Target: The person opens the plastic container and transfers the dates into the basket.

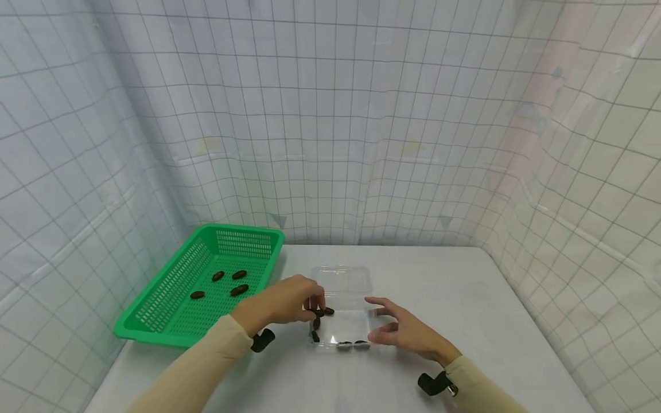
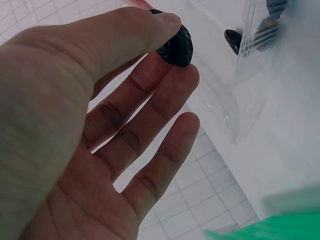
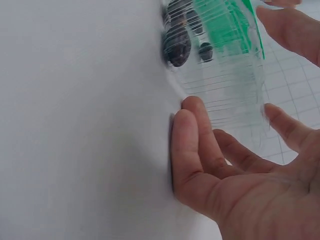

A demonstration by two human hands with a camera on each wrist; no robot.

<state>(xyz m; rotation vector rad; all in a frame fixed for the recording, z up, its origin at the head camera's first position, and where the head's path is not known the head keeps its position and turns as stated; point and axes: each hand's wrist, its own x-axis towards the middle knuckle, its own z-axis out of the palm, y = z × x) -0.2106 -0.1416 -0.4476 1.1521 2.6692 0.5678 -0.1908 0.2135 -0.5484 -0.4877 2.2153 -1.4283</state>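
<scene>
My left hand (image 1: 286, 301) is over the left side of a clear plastic clamshell box (image 1: 343, 328). Between thumb and fingertips it pinches a dark, wrinkled, shiny date (image 2: 179, 49), while its other fingers spread out. Inside the box several dates (image 1: 317, 323) lie along the left side and near edge. The lid (image 1: 341, 279) is folded back, away from me. At the right side my right hand (image 1: 405, 332) rests with fingers spread apart, fingertips (image 3: 186, 122) right at the box's wall.
To the left stands a green perforated plastic basket (image 1: 150, 337) with several dates (image 1: 239, 290) scattered on its bottom. A white table (image 1: 439, 281) carries everything. White gridded sheeting (image 1: 330, 143) walls off the back and both sides.
</scene>
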